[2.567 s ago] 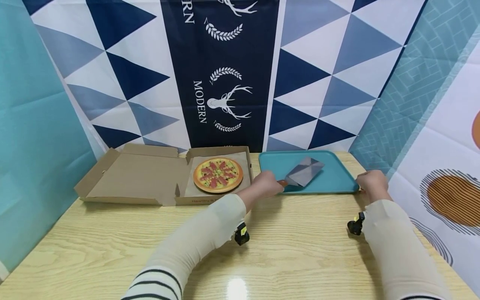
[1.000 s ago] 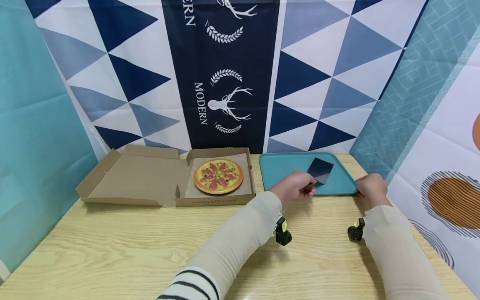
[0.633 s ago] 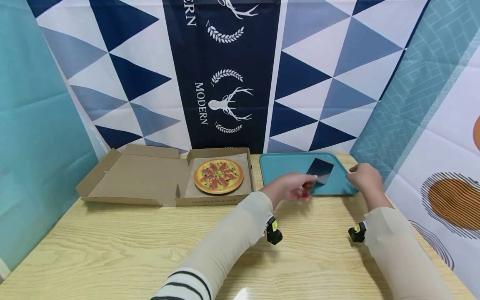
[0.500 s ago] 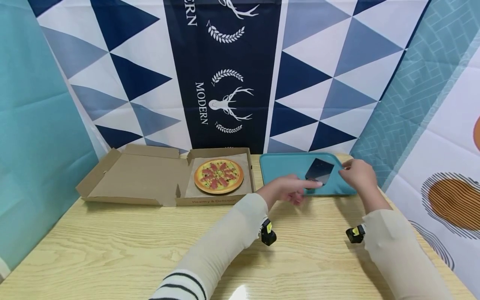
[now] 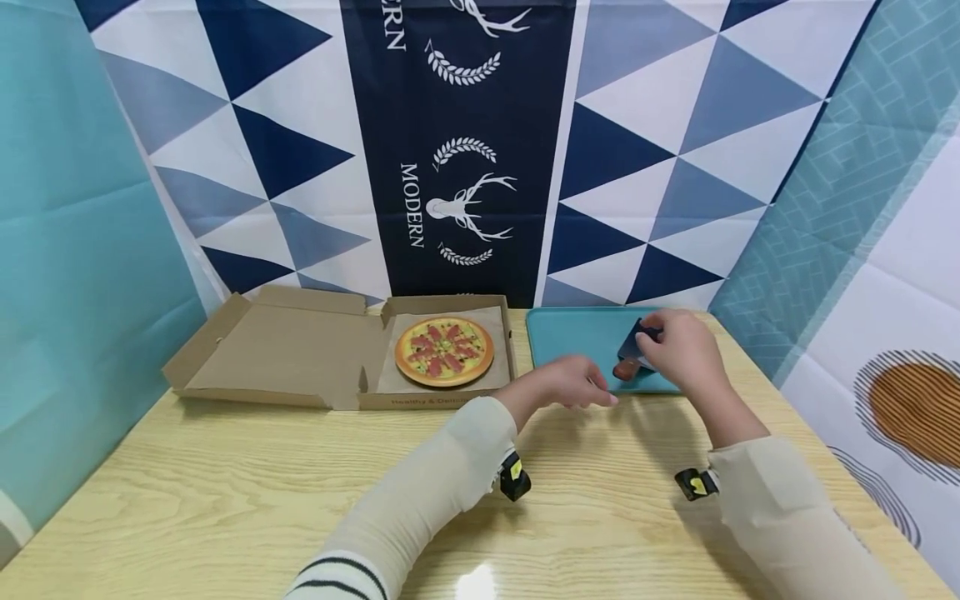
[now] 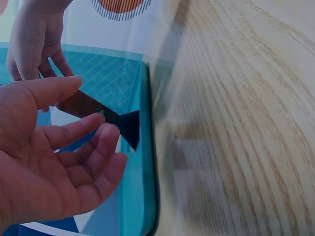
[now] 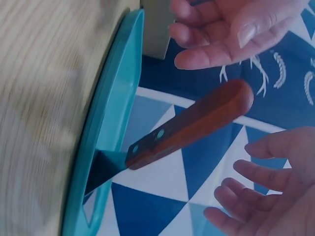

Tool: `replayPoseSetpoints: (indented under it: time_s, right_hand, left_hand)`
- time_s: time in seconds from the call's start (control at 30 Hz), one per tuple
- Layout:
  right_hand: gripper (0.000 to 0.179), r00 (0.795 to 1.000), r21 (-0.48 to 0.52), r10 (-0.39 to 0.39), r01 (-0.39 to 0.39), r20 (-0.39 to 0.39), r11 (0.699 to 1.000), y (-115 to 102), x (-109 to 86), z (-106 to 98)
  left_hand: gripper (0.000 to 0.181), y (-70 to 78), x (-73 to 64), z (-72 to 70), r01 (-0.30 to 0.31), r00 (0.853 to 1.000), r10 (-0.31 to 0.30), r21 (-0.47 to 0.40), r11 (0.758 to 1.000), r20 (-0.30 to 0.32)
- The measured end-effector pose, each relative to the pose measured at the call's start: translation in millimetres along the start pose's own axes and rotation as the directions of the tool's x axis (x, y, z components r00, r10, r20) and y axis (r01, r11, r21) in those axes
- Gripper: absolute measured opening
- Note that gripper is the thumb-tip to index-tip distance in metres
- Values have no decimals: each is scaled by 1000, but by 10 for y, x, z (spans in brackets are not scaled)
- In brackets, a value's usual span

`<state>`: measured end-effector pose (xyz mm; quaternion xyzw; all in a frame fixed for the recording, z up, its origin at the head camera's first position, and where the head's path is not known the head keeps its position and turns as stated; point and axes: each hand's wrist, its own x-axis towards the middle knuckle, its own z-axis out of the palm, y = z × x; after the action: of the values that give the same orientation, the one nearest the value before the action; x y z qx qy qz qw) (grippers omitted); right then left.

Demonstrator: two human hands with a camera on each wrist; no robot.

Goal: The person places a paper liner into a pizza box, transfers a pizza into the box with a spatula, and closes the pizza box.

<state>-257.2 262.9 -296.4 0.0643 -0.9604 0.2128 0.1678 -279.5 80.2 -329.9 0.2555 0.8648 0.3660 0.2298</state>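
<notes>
A pizza server with a wooden handle (image 7: 192, 125) and a flat metal blade (image 6: 130, 129) lies at the teal tray (image 5: 566, 333), its handle sticking out toward the front. My left hand (image 5: 566, 383) hovers just left of the handle, fingers loosely bent, nothing in them. From the right, my right hand (image 5: 686, 354) reaches over the tray beside the server and partly covers the blade in the head view. Seen from the right wrist, the handle stands between my left hand (image 7: 236, 34) and right hand (image 7: 275, 187), with a gap to both; the right fingers are spread.
Left of the tray stands an opened cardboard pizza box (image 5: 435, 400), its lid (image 5: 300, 346) folded out to the left. A pizza (image 5: 444, 352) rests on paper inside. Patterned cloth (image 5: 465, 167) hangs behind the wooden table (image 5: 337, 475).
My left hand carried the server rightward over the tray, then let go of its handle and drew back left. My right hand left the tray's right edge and moved left to the server.
</notes>
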Motion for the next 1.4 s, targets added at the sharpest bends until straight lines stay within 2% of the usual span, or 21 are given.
replayPoseSetpoints:
  time_s: [0.07, 0.17, 0.3, 0.43, 0.57, 0.67, 0.77, 0.9, 1.1, 1.2, 1.4]
  right_hand:
    - [32, 1000, -22, -8, 7, -19, 1000, -48, -29, 8]
    - [33, 999, -57, -23, 21, -44, 998, -101, -71, 24]
    - [35, 996, -78, -55, 49, -71, 996, -166, -110, 44]
    - [34, 990, -77, -96, 89, -102, 993, -243, -148, 54]
    - [31, 981, -53, -147, 141, -125, 989, -318, -180, 80]
    - [30, 976, -21, -169, 167, -135, 986, -366, -199, 107]
    - [29, 973, -10, -185, 186, -139, 983, -413, -221, 133]
    - [29, 968, -10, -210, 211, -135, 977, -485, -250, 172]
    - [29, 964, 13, -232, 236, -126, 972, -568, -268, 231]
    - [29, 965, 23, -237, 241, -114, 970, -591, -268, 273]
    - [31, 967, 40, -244, 247, -67, 968, -632, -249, 378]
  left_hand:
    - [35, -6, -23, -13, -44, 999, 44, 95, 995, -1]
    - [34, -14, -54, -24, -115, 992, 124, 224, 968, -30]
    - [30, -8, -118, -23, -151, 976, 192, 310, 939, -105]
    - [28, 0, -220, -21, -178, 949, 257, 365, 914, -181]
    - [28, -21, -344, -46, -191, 912, 320, 422, 886, -257]
    - [27, -50, -431, -79, -184, 887, 343, 446, 876, -309]
    - [27, -92, -516, -113, -170, 869, 351, 456, 874, -348]
    - [30, -168, -635, -157, -142, 854, 353, 483, 864, -381]
    - [31, -304, -803, -244, -95, 840, 355, 533, 841, -411]
    - [31, -366, -888, -295, -78, 833, 349, 534, 842, -429]
    - [30, -483, -1061, -407, -61, 802, 350, 516, 854, -484]
